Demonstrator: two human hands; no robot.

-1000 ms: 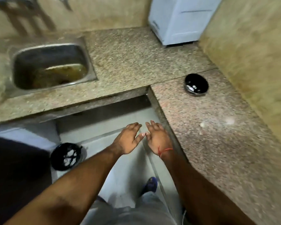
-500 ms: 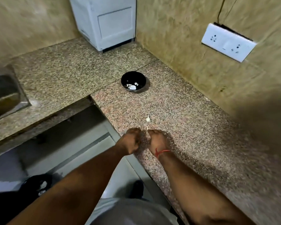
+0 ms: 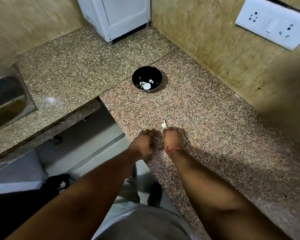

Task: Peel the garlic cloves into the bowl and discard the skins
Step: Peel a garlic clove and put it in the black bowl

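We are reaching with our right hand [image 3: 171,138], fingers curled at the garlic clove [image 3: 164,124] at its 12 o'clock, left hand [image 3: 143,144] clenched alongside; best pinching gently, bowl [image 3: 146,78] farther toward 12.

The bowl [image 3: 146,79] stands on the bench [image 3: 206,129], with peeled cloves [image 3: 146,85] lying inside it. Nearer the person than the bowl, a garlic clove [image 3: 164,124] lies on the bench, just beyond the right hand [image 3: 172,138]. The left hand [image 3: 143,142] sits just left of the right one, at the bench's edge. Far left of the bowl is the sink [image 3: 7,97]; behind the bowl, in the corner, stands an appliance [image 3: 118,14].
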